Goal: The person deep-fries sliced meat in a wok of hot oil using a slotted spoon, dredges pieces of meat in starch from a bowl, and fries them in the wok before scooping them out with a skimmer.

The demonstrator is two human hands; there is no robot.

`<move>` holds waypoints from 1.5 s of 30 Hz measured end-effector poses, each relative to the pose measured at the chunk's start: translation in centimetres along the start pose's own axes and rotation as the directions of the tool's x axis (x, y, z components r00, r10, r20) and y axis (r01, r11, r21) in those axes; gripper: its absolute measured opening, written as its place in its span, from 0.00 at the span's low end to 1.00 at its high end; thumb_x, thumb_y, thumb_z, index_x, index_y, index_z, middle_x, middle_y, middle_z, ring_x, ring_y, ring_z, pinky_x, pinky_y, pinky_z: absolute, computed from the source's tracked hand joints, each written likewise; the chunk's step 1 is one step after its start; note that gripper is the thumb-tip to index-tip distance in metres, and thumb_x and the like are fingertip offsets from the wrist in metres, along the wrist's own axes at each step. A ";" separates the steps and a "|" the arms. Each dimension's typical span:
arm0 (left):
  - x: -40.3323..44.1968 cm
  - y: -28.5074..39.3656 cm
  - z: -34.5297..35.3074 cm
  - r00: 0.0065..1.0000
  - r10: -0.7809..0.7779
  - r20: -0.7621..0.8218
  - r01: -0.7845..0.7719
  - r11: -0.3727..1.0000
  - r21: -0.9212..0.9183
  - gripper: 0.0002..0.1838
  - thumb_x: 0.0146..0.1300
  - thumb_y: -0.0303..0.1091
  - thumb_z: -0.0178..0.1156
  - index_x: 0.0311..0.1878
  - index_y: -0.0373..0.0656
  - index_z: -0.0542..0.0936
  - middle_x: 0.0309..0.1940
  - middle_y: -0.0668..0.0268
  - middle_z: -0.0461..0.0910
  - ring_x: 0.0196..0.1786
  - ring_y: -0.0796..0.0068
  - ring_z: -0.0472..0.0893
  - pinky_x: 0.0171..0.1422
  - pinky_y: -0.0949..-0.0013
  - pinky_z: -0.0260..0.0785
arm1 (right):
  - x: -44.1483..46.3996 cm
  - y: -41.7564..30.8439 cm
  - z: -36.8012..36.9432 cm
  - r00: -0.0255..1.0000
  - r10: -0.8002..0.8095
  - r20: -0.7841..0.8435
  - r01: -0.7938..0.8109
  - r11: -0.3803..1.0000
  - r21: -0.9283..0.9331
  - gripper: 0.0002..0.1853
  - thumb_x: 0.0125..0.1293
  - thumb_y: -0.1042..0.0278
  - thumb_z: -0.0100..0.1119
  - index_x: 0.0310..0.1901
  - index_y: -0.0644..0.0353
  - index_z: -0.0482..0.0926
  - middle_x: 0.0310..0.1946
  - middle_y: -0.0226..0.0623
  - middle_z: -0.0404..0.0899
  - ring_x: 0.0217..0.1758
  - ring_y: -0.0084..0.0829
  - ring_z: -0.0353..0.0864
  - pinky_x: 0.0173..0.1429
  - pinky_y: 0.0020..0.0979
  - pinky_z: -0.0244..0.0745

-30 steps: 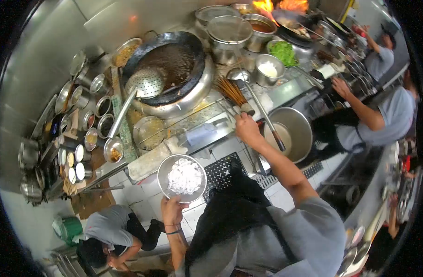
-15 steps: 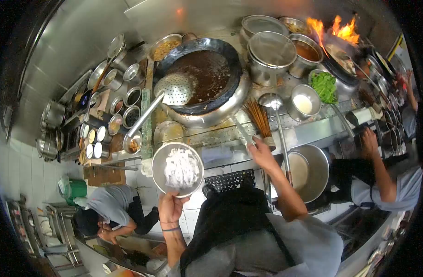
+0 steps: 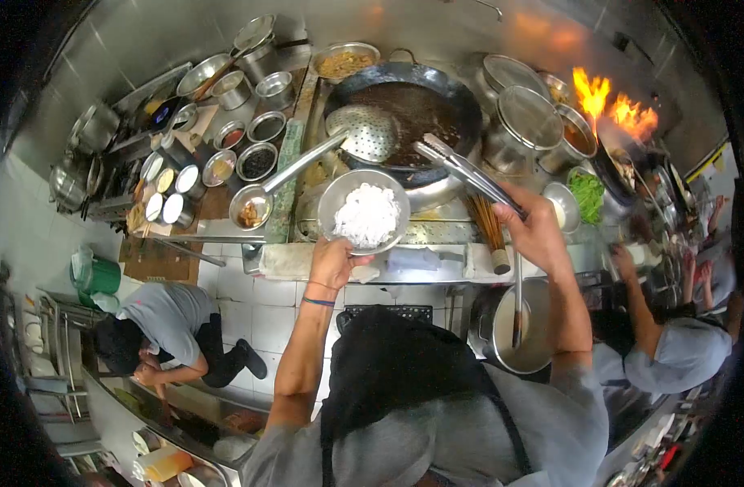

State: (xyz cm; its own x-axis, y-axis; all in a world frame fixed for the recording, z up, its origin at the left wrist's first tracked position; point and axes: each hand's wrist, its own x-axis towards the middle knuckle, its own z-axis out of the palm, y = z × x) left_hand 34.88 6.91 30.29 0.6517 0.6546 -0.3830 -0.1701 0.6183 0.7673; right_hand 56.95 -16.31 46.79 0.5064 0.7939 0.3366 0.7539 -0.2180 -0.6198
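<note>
Left hand [image 3: 335,265]: its grip is pinching the near rim of a round, silvery metal bowl [image 3: 330,203].
Bowl: holding white pieces [image 3: 370,215] and now hovering above the near part of the steel surface [image 3: 429,233], farther in than half a second ago.
Right hand [image 3: 537,227]: its grip is closing around long silver metal tongs [image 3: 473,176], now pointing over the wide black wok [image 3: 461,89].
Wok: sitting beyond the bowl, containing dark liquid.
Bowl and tongs: apparently both becoming ready beside the wok.

Light is bright; flames [image 3: 591,96] cast orange glare on the steel wall [image 3: 421,32]; white food [image 3: 367,215] is nearly overexposed; edges bend into black; far-right people [image 3: 719,264] seem blurred.
</note>
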 end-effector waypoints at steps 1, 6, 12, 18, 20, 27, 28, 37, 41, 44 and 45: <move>-1.3 1.3 1.4 0.994 0.110 0.005 -0.110 0.991 0.073 0.28 0.56 0.17 0.45 0.63 0.31 0.65 0.49 0.47 0.79 0.38 0.54 0.85 0.26 0.62 0.84 | 0.1 0.4 0.5 0.999 -0.030 -0.026 0.029 0.999 -0.029 0.19 0.64 0.64 0.63 0.52 0.69 0.79 0.43 0.56 0.82 0.47 0.50 0.83 0.51 0.38 0.76; 3.3 -2.4 -1.9 0.980 0.178 -0.086 -0.165 0.976 0.141 0.30 0.55 0.17 0.42 0.65 0.35 0.64 0.50 0.47 0.79 0.35 0.57 0.86 0.19 0.64 0.82 | -0.2 0.9 3.0 0.997 0.079 -0.020 -0.079 0.997 0.003 0.19 0.63 0.66 0.64 0.52 0.70 0.79 0.42 0.57 0.82 0.46 0.47 0.84 0.50 0.38 0.76; 3.4 -0.2 -3.1 0.971 0.227 -0.079 -0.220 0.971 0.094 0.33 0.53 0.16 0.43 0.67 0.38 0.63 0.49 0.48 0.79 0.35 0.54 0.86 0.16 0.65 0.80 | -0.4 0.9 2.1 0.996 0.000 -0.090 -0.007 0.997 -0.079 0.19 0.64 0.66 0.63 0.53 0.71 0.78 0.38 0.55 0.84 0.39 0.39 0.84 0.45 0.36 0.76; 3.4 0.1 -4.2 0.951 0.228 -0.210 -0.200 0.969 0.146 0.28 0.57 0.17 0.41 0.64 0.33 0.64 0.46 0.47 0.80 0.32 0.56 0.86 0.17 0.66 0.81 | 0.3 -1.7 1.7 0.984 0.175 0.026 -0.170 0.977 -0.131 0.18 0.64 0.65 0.64 0.48 0.71 0.79 0.31 0.50 0.82 0.32 0.34 0.82 0.37 0.34 0.75; 2.5 0.0 -5.1 0.985 0.120 -0.126 -0.107 0.989 0.101 0.26 0.56 0.16 0.41 0.61 0.31 0.69 0.44 0.48 0.81 0.30 0.57 0.86 0.17 0.66 0.80 | 0.4 -2.3 2.1 0.993 0.093 0.073 -0.086 0.991 -0.102 0.17 0.62 0.65 0.66 0.48 0.68 0.80 0.31 0.48 0.82 0.31 0.37 0.82 0.36 0.36 0.75; 0.4 2.0 -1.8 0.962 0.265 -0.064 -0.262 0.964 0.054 0.27 0.54 0.16 0.40 0.61 0.30 0.67 0.47 0.45 0.79 0.33 0.57 0.86 0.17 0.68 0.80 | 3.0 -5.6 2.7 0.938 -0.199 0.283 0.305 0.863 -0.404 0.16 0.58 0.65 0.67 0.46 0.62 0.81 0.34 0.46 0.82 0.34 0.49 0.82 0.35 0.42 0.76; -0.3 2.6 -1.2 0.958 0.284 -0.043 -0.281 0.958 0.063 0.28 0.54 0.16 0.40 0.61 0.30 0.66 0.48 0.45 0.79 0.34 0.57 0.86 0.17 0.68 0.81 | 3.4 -6.5 2.8 0.929 -0.188 0.318 0.315 0.853 -0.415 0.15 0.59 0.65 0.66 0.46 0.62 0.81 0.33 0.46 0.82 0.35 0.50 0.82 0.36 0.42 0.75; -0.1 2.7 -0.1 0.960 0.278 0.047 -0.281 0.956 0.082 0.29 0.58 0.17 0.39 0.67 0.36 0.56 0.51 0.44 0.76 0.35 0.55 0.86 0.17 0.68 0.81 | 5.8 -8.6 3.1 0.877 -0.345 0.335 0.476 0.721 -0.504 0.11 0.61 0.62 0.63 0.39 0.60 0.81 0.27 0.40 0.81 0.26 0.40 0.83 0.27 0.39 0.77; 2.5 0.3 -1.5 0.974 0.224 0.031 -0.226 0.970 0.089 0.30 0.57 0.16 0.38 0.66 0.36 0.57 0.50 0.44 0.76 0.35 0.55 0.86 0.18 0.67 0.81 | 6.6 -11.2 -0.4 0.923 -0.349 0.160 0.379 0.759 -0.529 0.11 0.58 0.64 0.67 0.40 0.59 0.83 0.30 0.42 0.83 0.29 0.44 0.84 0.31 0.40 0.77; 3.2 -0.3 -1.4 0.978 0.199 0.065 -0.204 0.974 0.102 0.30 0.57 0.16 0.39 0.66 0.34 0.58 0.50 0.43 0.76 0.34 0.54 0.86 0.18 0.66 0.82 | 7.9 -10.9 -2.1 0.932 -0.360 0.049 0.327 0.770 -0.548 0.12 0.56 0.66 0.68 0.40 0.61 0.84 0.32 0.44 0.84 0.32 0.46 0.84 0.34 0.40 0.78; 3.7 -0.6 -1.7 0.981 0.174 0.088 -0.182 0.979 0.095 0.30 0.55 0.17 0.40 0.66 0.33 0.58 0.50 0.43 0.77 0.34 0.54 0.86 0.18 0.65 0.81 | 8.7 -10.9 -2.6 0.935 -0.355 0.024 0.308 0.774 -0.554 0.12 0.55 0.66 0.69 0.40 0.62 0.84 0.32 0.45 0.84 0.33 0.47 0.84 0.35 0.40 0.78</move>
State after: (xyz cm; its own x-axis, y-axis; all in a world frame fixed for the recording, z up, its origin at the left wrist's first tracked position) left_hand 36.16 9.72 27.49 0.6748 0.7112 -0.1969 -0.2151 0.4448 0.8694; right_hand 54.22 -8.51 58.24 0.1960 0.8331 0.5173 0.9709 -0.2387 0.0166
